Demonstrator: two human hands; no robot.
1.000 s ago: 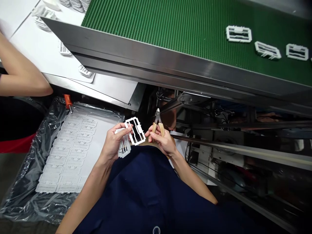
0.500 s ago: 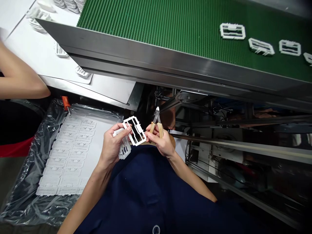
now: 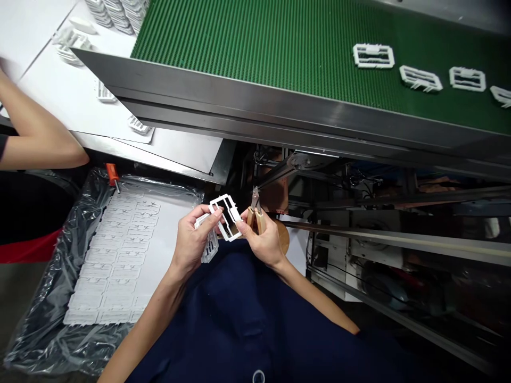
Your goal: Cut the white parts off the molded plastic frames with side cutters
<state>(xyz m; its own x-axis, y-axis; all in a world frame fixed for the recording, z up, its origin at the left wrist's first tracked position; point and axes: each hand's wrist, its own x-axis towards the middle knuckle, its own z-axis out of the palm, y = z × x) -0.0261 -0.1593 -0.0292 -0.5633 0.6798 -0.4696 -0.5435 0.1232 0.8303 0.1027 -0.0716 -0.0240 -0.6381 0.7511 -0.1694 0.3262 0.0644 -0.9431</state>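
My left hand (image 3: 191,239) pinches a white rectangular plastic frame (image 3: 238,217) between thumb and fingers, with more white frames (image 3: 210,247) stacked beneath it against the palm. At the right edge of the top frame are the thumb and fingertips of my right hand (image 3: 265,242), touching it. That same hand holds a pair of cutting pliers (image 3: 255,205) with tan handles, their jaws pointing up and away from the frame.
A green ribbed conveyor (image 3: 247,42) carries several white frames (image 3: 373,56) at right. Rows of frames fill a plastic-lined box (image 3: 167,213) at lower left, an orange-handled tool (image 3: 112,173) at its edge. Another person's arm (image 3: 43,133) rests by the white table (image 3: 51,101).
My right hand has closed in on the top frame, and its fingers now touch the edge. The pliers' handles look closer together. The whole view has shifted slightly.
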